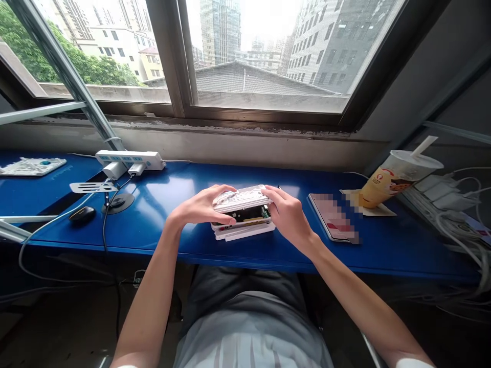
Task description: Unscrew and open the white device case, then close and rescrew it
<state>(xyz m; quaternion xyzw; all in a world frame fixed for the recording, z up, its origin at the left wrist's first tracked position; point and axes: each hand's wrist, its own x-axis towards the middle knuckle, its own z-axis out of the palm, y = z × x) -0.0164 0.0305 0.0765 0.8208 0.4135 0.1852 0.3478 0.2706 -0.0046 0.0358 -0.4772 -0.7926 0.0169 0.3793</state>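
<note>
With the fingers of the left hand (197, 205) curved around the white cover (245, 197)'s left end and those of the right hand (288, 208) closed on its right, move its 2 ends evenly above the open casing (252, 225) on the blue worktop (153, 220), sparing the exposed electronics (249, 213).

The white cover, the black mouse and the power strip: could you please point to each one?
White cover (244, 198), head view: on its top face.
Black mouse (82, 215), head view: on its back.
Power strip (132, 157), head view: on its long white body.
</note>
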